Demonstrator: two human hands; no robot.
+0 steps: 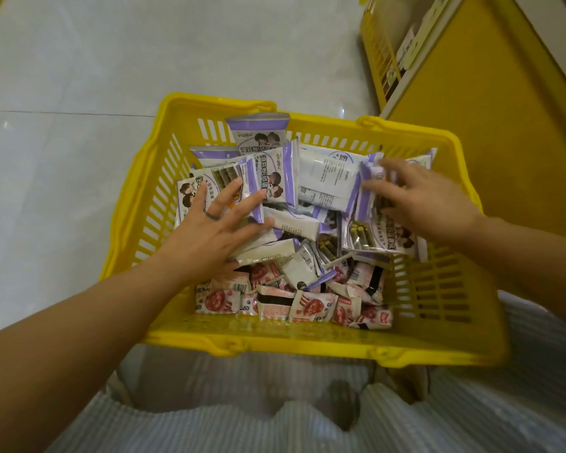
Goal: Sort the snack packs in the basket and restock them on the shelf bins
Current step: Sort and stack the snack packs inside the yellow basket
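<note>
Many glossy packs (327, 181), slatted basket (438, 282).

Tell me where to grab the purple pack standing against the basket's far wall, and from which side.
Probably best: pinch the top seam of the purple pack from above. It stands against the basket wall with its top edge clear, while its lower half is hidden behind other packs.

One basket (307, 345); one shelf (504, 125); about a dozen purple packs (276, 178) showing; about ten pink packs (311, 305), others buried
</note>
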